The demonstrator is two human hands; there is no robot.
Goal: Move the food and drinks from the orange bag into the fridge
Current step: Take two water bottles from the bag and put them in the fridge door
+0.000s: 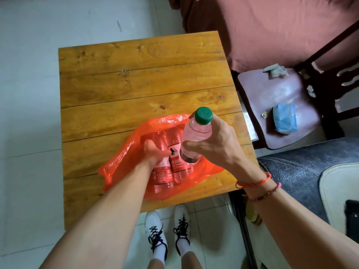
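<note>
An orange plastic bag (120,162) lies open on a wooden table (139,78), near its front edge. My right hand (215,144) grips a clear water bottle with a green cap (197,129), held upright and partly out of the bag. My left hand (155,153) is inside the bag, its fingers closed around a second bottle with a red label (163,174). Another red-labelled bottle (177,162) lies beside it in the bag. No fridge is in view.
A dark wooden chair with a mauve seat (281,105) stands right of the table, holding a blue packet (285,119) and paper scraps. A dark patterned surface (291,171) sits at the right. My white shoes (167,233) stand on pale floor tiles below the table's front edge.
</note>
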